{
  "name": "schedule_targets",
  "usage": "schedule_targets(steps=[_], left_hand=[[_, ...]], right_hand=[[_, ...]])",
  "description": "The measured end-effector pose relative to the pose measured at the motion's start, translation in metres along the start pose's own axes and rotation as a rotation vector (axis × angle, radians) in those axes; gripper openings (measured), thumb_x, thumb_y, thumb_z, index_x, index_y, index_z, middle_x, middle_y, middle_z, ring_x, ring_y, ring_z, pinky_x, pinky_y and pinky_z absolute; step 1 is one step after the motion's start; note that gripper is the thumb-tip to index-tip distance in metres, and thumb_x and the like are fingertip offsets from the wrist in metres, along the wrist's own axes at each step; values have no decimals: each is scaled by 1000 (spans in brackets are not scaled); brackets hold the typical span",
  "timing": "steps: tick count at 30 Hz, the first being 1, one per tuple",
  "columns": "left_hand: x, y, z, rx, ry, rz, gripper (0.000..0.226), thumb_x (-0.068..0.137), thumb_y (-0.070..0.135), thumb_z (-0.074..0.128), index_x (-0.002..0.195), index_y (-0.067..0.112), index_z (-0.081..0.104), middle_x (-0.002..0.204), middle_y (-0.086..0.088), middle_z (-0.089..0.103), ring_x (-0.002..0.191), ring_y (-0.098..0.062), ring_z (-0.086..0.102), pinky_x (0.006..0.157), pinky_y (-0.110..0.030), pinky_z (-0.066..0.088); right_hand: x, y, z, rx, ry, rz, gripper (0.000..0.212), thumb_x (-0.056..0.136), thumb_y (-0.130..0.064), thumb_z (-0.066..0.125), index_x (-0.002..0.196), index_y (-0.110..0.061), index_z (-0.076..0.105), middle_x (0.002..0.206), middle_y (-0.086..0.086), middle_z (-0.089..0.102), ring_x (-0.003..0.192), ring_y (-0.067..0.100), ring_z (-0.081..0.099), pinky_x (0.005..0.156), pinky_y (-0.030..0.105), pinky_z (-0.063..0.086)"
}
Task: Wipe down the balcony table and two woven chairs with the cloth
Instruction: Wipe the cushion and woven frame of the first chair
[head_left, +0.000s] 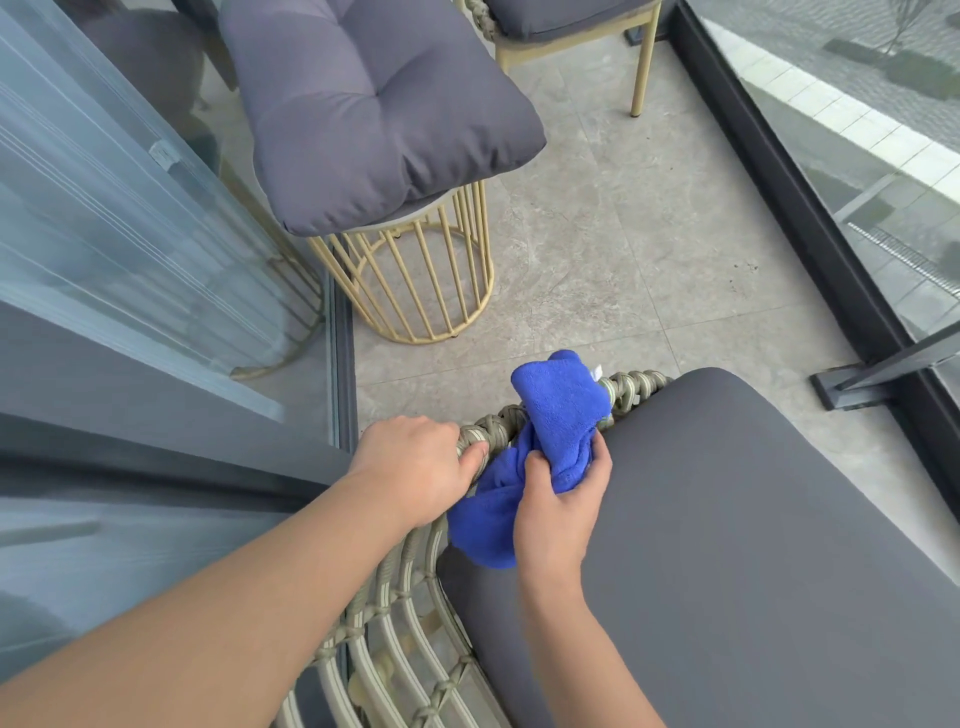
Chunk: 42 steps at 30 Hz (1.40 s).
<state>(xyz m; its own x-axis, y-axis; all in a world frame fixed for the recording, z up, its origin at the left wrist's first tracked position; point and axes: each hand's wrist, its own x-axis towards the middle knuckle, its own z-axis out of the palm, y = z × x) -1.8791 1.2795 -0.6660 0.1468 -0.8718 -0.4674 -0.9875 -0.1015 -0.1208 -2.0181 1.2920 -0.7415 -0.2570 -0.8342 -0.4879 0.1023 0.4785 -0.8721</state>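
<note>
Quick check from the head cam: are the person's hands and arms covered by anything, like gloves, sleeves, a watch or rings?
No. The left hand and right hand are both bare, with no gloves. Both forearms are uncovered as far as the frame shows, so no sleeve or cuff is in view. No watch, bracelet or ring shows on either wrist or on the fingers that can be seen. Fingernails look short and plain.

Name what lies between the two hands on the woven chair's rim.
Head view: bunched blue cloth, gripped by the right hand, draped over the rim the left hand holds.

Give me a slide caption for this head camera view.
Left hand grips the woven chair rim while right hand wipes it with a blue cloth.
</note>
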Motion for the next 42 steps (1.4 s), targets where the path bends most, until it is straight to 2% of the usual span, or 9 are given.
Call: schedule_targets(steps=[2,5,11,18,26,32,36,39,42], left_hand=[[0,0,-1,3,-3,8,58,104,62,24,111,20,64,106,-7,69,104,-30,65,77,-38,45],[0,-1,-1,3,1,13,59,104,62,23,110,20,64,103,-5,69,101,-29,65,76,-37,46],[1,0,1,3,9,16,58,104,61,23,110,20,64,98,-4,69,98,-27,65,72,-36,44],[1,0,1,1,13,25,57,104,60,24,110,19,63,100,-5,70,99,-29,66,71,-36,41],[2,1,2,8,36,32,58,104,62,24,108,20,64,100,-5,70,97,-29,67,68,-35,39],[2,0,1,-8,34,33,58,104,61,25,108,19,65,104,-7,71,100,-31,67,70,-36,38],[2,0,1,-8,37,30,59,104,61,24,107,19,65,102,-8,71,99,-32,67,71,-37,42],[1,0,1,-9,36,29,59,104,60,24,108,18,65,100,-7,70,99,-31,66,72,-37,43],[1,1,0,9,37,27,60,104,61,23,109,18,65,102,-7,70,99,-30,65,71,-36,41]], right_hand=[[7,6,-4,-30,51,28,59,97,-11,60,147,-35,41,132,-22,58,117,-10,57,93,14,45],[13,27,-2,-167,63,28,71,94,-6,58,155,-33,33,145,-2,51,133,19,51,102,38,47],[29,46,22,-411,1,48,56,95,-9,57,145,-24,37,133,7,52,116,31,58,89,38,44],[45,27,11,-238,-62,223,40,92,-2,52,126,-24,54,110,-3,69,106,23,66,97,40,51],[0,-4,15,-27,-49,79,45,95,0,51,130,-27,60,117,-4,71,107,15,67,99,36,52],[0,-30,-8,-20,-118,61,39,96,0,51,119,-29,65,107,-10,74,100,9,69,92,27,53],[12,-26,-29,-64,-41,112,22,97,-5,53,109,-23,61,96,-9,68,90,16,64,81,29,49],[10,-9,-35,-113,-36,181,23,99,-8,54,115,-24,58,102,-10,67,95,13,63,79,26,46],[-5,13,-27,-131,-149,306,30,100,-12,55,126,-26,54,115,-7,67,108,12,63,95,34,48]])
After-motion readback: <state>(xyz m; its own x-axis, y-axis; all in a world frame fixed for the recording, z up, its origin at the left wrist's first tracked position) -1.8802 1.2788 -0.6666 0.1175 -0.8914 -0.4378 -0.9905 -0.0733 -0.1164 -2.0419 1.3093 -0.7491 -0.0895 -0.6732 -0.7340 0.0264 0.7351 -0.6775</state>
